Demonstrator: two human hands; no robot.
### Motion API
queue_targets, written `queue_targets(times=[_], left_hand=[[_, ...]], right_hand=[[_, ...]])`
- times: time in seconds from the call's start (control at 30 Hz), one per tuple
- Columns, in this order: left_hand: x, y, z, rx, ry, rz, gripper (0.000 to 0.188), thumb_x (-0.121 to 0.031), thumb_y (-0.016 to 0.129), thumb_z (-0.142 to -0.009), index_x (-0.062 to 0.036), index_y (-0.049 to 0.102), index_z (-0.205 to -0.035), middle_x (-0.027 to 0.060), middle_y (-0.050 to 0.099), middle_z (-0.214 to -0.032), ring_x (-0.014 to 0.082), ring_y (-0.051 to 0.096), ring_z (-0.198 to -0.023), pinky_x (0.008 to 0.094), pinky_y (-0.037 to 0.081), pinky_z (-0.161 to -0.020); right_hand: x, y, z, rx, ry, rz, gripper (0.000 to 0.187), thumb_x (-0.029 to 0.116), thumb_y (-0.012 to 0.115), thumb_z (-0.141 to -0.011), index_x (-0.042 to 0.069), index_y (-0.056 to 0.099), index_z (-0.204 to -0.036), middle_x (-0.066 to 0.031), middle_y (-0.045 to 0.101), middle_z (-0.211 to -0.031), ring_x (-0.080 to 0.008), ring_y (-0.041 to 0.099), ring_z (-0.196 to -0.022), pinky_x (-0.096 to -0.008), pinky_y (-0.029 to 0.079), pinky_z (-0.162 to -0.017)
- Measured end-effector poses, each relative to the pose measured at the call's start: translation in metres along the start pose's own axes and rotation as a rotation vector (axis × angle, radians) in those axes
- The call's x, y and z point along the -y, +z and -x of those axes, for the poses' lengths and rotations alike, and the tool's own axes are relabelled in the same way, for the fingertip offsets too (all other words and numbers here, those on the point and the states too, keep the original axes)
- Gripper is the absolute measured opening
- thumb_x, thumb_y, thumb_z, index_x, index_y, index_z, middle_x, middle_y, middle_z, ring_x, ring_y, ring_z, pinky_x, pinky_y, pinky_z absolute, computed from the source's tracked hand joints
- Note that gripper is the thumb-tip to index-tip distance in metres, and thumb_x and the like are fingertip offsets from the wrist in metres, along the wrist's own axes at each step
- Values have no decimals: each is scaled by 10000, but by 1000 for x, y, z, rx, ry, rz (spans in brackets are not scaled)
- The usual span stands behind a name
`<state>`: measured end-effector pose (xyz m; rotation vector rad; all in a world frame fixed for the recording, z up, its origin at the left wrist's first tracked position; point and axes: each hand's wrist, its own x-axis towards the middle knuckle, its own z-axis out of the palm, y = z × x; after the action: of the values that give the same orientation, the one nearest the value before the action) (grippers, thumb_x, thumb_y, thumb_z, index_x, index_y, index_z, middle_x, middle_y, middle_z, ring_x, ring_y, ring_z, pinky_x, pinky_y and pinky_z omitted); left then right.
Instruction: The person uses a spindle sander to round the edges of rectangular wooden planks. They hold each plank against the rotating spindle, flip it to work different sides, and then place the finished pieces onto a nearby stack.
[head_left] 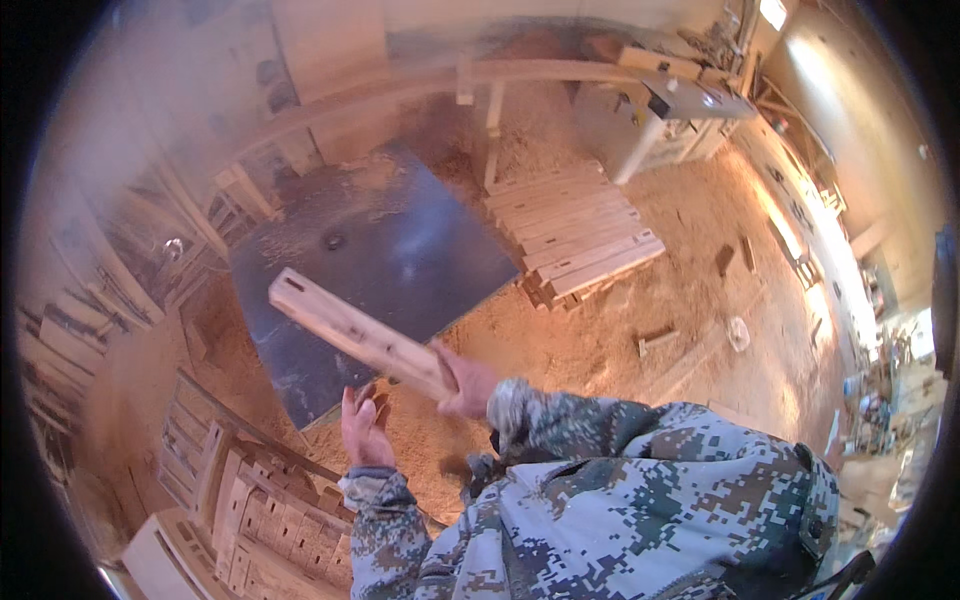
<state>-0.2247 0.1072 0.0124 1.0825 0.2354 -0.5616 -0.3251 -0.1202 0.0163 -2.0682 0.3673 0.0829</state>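
Note:
My right hand (468,384) grips the near end of a wooden bar (352,328), its fingers wrapped round it. The bar is pale, with a slot near its far rounded end and darker marks along its side. It points away to the left, over a dark, smooth tabletop (430,240). My left hand (366,430) is open just below the bar, fingers apart and curved, palm partly up, holding nothing. A small round fitting (333,242) sits in the tabletop, with sawdust around it.
Right of the tabletop lies a stack of slotted wooden bars (575,225). More slotted bars (285,520) are piled at the lower left beside a wooden frame (190,430). Sawdust (700,290) and offcuts cover the floor. A pale cabinet-like machine (670,135) stands at the back right.

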Motion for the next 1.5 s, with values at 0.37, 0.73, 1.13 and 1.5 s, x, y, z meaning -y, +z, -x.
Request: queue_targets(times=[0.37,0.73,1.13,1.5], left_hand=[[89,-145,108,-200,-45,-664,703,-38,721,-939,44,416,-1566,173,678,-1269,210,671,-1095,357,574,-937],[21,-35,73,254,396,-1160,464,-103,686,-921,-6,617,-1370,211,698,-1238,371,686,-1128,452,548,-1010],[-66,47,-99,756,999,-1215,378,-124,734,-807,-38,677,-1171,135,644,-1254,365,579,-1248,523,416,-1130],[-61,100,-208,657,1080,-1234,102,-189,673,-936,-89,675,-954,82,631,-922,297,619,-989,493,440,-1076]], right_hand=[[-76,-102,4,-60,143,503,1092,319,821,-822,198,172,-1692,-247,713,-1212,-414,706,-1112,-527,573,-971],[-54,-97,-31,-105,309,657,1023,309,825,-818,82,266,-1644,-280,589,-1382,-448,569,-1316,-523,466,-1130],[9,27,-27,-41,-157,732,949,268,824,-727,137,435,-1582,-113,649,-1170,-360,589,-1066,-514,467,-903],[19,-7,-63,-296,75,688,891,142,826,-709,120,520,-1546,-126,661,-1180,-366,585,-1115,-494,453,-972]])
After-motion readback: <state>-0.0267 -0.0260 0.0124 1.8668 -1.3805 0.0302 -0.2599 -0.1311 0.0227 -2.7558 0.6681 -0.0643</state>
